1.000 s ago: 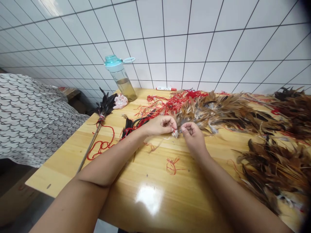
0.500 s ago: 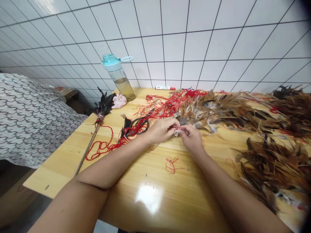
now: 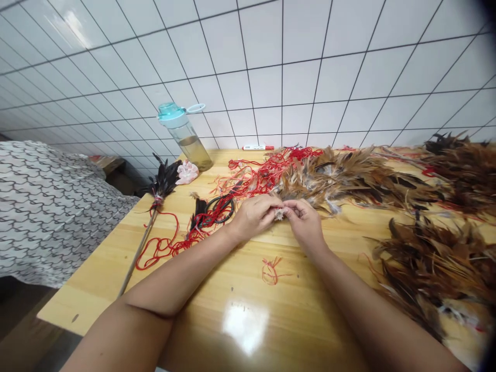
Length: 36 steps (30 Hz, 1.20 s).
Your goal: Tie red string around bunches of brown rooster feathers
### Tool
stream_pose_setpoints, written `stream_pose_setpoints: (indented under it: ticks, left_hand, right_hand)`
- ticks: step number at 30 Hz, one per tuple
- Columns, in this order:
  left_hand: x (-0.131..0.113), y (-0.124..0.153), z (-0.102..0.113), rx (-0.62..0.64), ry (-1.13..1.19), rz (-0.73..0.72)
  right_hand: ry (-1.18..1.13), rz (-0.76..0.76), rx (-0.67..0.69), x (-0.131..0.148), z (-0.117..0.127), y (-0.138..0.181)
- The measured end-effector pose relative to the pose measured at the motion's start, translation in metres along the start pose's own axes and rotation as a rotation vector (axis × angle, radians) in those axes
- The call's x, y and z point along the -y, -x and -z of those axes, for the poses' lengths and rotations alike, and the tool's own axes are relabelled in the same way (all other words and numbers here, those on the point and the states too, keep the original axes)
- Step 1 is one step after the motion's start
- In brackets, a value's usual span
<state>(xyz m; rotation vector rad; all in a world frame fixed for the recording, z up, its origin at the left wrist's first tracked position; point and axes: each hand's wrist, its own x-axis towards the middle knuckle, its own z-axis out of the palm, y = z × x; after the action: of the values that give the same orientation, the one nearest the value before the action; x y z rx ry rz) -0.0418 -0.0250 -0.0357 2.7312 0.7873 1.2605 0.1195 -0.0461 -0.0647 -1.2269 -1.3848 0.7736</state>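
My left hand (image 3: 253,217) is closed, its thumb and fingers pinching a small bundle of feathers (image 3: 279,213) whose pale quill ends point toward me. Close against it, my right hand (image 3: 306,222) is also closed, fingertips pinched at the bundle's right side. A trace of red shows at the fingertips, but the exact grip is hidden. Just beyond both hands lies a long heap of brown feathers (image 3: 349,175). Tangled red string (image 3: 267,173) spreads behind my left hand. Nearer me on the table is a small clump of red string scraps (image 3: 271,271).
On the left, a stick (image 3: 140,253) carries black feathers (image 3: 166,178) at its end. A water bottle (image 3: 189,142), crumpled pink-white cloth (image 3: 187,172) and marker (image 3: 258,148) stand or lie near the tiled wall. More brown feathers (image 3: 434,258) cover the right side. Patterned fabric (image 3: 58,206) hangs beyond the left edge.
The view has tilted and shifted slightly, so the table sits lower in the picture. Both hands stay together at the feather bundle, with only small finger movement.
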Motion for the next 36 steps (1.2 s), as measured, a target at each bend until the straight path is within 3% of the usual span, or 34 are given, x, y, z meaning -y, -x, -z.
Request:
stream_pose_setpoints:
  ticks: [9, 20, 29, 36]
  left_hand:
    - [-0.0007, 0.0038, -0.0021, -0.032, -0.085, 0.013]
    - [-0.0032, 0.0032, -0.0024, -0.069, 0.018, 0.065]
    - [-0.0025, 0.0040, -0.0026, -0.044, 0.207, 0.251]
    - [-0.0038, 0.0025, -0.0053, -0.079, 0.301, 0.364]
  right_hand:
    - [0.102, 0.153, 0.011, 0.0040, 0.0005, 0.0024]
    - [0.145, 0.172, 0.033, 0.0034, 0.0005, 0.0016]
    - [0.271, 0.249, 0.126, 0.0057, 0.0056, 0.0003]
    - [0.200, 0.238, 0.033, 0.0052, 0.0087, -0.0033]
